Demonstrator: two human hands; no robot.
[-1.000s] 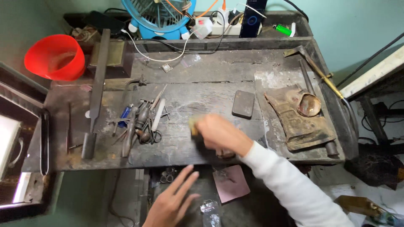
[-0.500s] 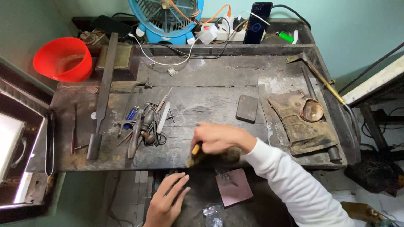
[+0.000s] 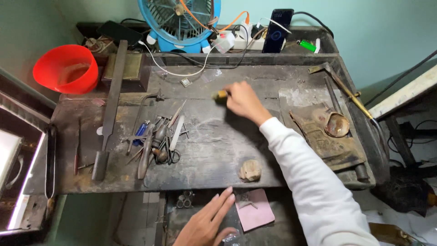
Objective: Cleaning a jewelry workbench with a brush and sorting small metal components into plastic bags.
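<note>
The right hand reaches out over the far middle of the dark, worn tabletop, its white sleeve running back toward the near right. Its fingers are curled shut around a small brush-like tool with a yellowish end that sticks out to the left of the knuckles. The tool's long axis runs roughly left to right, and its tip sits low over the tabletop; whether it actually touches the surface cannot be told from here. Just beyond that tip, farther left and a little farther away, lies a small square metal piece beside a white cable.

The left hand is well apart from the tool, down at the near edge below the tabletop. Its fingers are spread open and flat, holding nothing, and they rest just left of a pink square pad in the lower tray.

The right hand is thus by far the nearer one to the tool and to the far part of the tabletop. A cluster of files, pliers and scissors lies to the left of the hand and nearer, a tan lump sits close to the near edge, and a red bowl stands at the far left corner.
</note>
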